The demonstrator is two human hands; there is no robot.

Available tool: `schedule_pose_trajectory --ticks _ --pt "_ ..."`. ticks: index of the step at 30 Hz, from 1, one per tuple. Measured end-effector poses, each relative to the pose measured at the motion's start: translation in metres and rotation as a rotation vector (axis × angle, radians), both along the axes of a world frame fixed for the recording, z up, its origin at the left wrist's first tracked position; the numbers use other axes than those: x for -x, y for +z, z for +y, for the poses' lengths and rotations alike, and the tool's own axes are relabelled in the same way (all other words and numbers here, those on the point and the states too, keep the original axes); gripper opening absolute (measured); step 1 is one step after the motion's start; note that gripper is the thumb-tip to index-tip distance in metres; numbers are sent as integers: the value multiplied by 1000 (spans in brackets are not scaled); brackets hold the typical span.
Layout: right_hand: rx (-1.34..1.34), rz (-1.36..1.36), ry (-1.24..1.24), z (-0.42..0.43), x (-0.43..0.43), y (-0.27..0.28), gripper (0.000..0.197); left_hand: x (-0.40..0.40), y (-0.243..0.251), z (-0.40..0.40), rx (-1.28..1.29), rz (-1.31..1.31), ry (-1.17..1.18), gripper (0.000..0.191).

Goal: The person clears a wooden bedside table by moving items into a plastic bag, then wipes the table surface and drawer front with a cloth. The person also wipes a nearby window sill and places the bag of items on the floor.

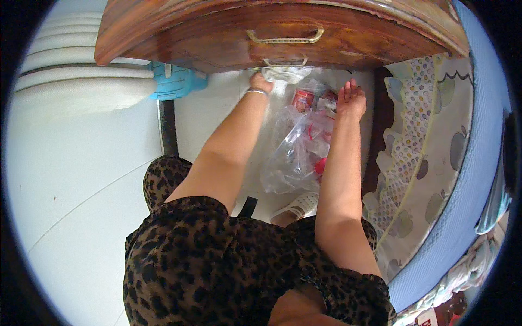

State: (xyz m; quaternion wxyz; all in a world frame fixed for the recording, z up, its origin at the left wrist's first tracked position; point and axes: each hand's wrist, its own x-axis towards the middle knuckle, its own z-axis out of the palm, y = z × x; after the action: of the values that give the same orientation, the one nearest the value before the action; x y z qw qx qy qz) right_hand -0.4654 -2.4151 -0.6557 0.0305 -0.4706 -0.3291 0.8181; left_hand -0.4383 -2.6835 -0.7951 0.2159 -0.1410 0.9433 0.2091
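Observation:
My left hand (261, 82), with a bangle at the wrist, reaches to the foot of the brown wooden cabinet (191, 45). Its fingers are partly hidden there, beside a crumpled white plastic bag (287, 74); whether they grip it cannot be told. Further right, my right hand (351, 100) is turned palm up with its fingers slightly bent and nothing visible in it. Between my forearms a clear plastic bag (289, 159) lies spread on the floor. A red packet (303, 100) and other small packets lie at its upper end.
Two metal handles, an upper one (285, 40) and a lower one (285, 62), mark the cabinet front. On the left are a white ribbed radiator (85, 83) and a blue plastic piece (175, 83). A patterned frilled cloth (416, 122) and blue padded edge (452, 195) border the right.

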Motion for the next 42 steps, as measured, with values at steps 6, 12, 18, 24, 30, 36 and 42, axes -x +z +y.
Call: schedule_pose_trajectory --ticks 6,12,18,24,30,36,42 --pt "-163 76 70 -4 6 20 26 -26 -23 -107 222 -51 201 46" --pt "-499 301 560 -32 15 73 27 -52 -66 -173 -256 479 483 45" --pt "-810 340 1257 50 -7 90 36 -14 2 -23 -1763 523 1374 39" --pt "-1085 162 1675 87 -80 82 79 -47 57 -6 -1676 45 1312 29" --pt "-1393 277 1689 58 -104 114 98 -74 186 -21 -1112 -212 596 26" --pt "-1730 905 2183 -27 -121 123 78 -105 221 -59 -872 -544 15 38" --pt "-989 654 1849 -22 -92 141 18 -104 266 -19 -912 -501 -220 41"
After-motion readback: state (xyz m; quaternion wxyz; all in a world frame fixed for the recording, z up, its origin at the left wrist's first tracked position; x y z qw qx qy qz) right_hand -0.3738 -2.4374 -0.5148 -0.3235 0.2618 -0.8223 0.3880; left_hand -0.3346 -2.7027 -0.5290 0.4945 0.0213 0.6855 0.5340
